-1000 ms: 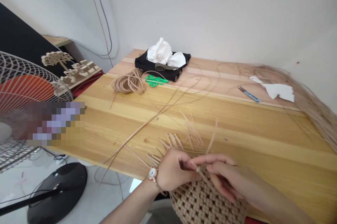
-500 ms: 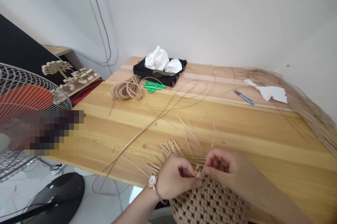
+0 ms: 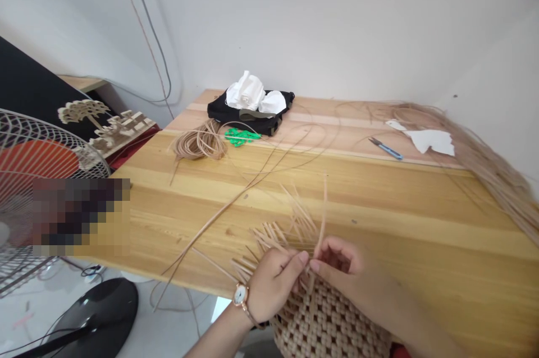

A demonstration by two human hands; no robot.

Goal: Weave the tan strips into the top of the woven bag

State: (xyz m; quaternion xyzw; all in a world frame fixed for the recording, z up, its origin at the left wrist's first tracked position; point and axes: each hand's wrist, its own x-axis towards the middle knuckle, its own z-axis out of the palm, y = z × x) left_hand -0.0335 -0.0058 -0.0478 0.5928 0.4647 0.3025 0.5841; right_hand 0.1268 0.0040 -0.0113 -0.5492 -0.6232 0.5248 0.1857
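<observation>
A partly woven tan basket with an openwork pattern sits at the near edge of the table, below my hands. Loose strand ends fan out from its far left rim. My left hand, with a watch at the wrist, is closed at the rim, thumb and fingers pinching a strand. Close beside it, my right hand pinches the rattan strand, whose free end stands up above the fingers. The fingertips of both hands nearly meet and partly hide the weave there.
On the table lie a rattan coil, green bits, a black bag with white tissue, blue thread snips and torn white paper. Long strands run along the right. A fan stands left.
My right hand has shifted slightly left, and the strand it holds now stands upright. My left thumb has moved up to the rim, towards the right fingertips. The view has shifted a little.
</observation>
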